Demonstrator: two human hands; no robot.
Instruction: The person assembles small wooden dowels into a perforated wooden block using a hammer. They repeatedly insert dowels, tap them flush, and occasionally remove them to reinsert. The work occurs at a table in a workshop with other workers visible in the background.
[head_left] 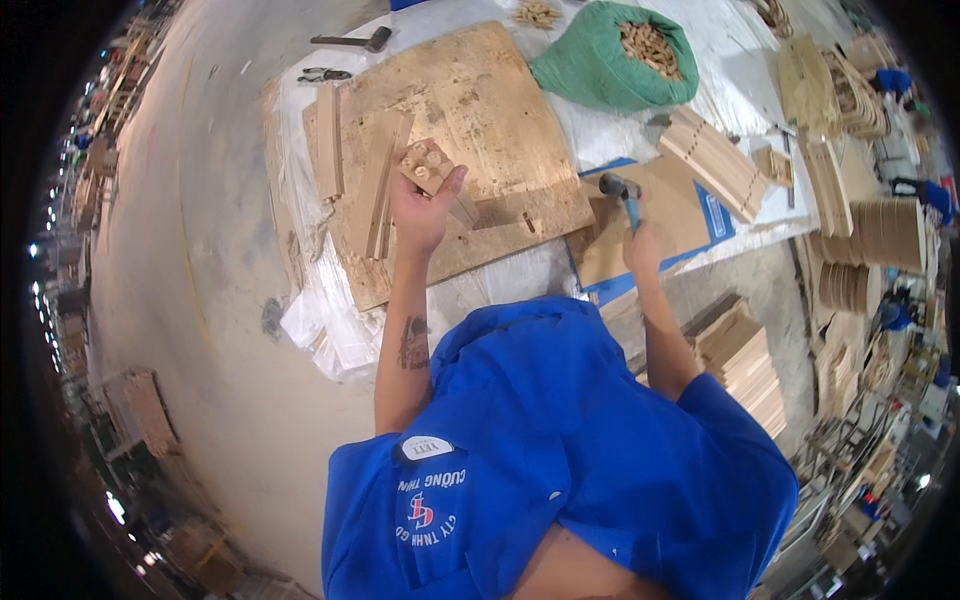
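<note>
My left hand is closed around a wooden piece that stands on the plywood board. Several pale round dowels stick up from its end face. To the right, my right hand grips a hammer by its blue handle. The hammer's dark head is raised over a brown cardboard sheet, apart from the wooden piece. Just left of my left hand, long wooden strips lie on the board, with another strip further left.
A green sack full of dowels stands beyond the board. A dark mallet and pliers lie at the far left. Drilled wooden pieces sit at the right; a wood stack is beside my right arm.
</note>
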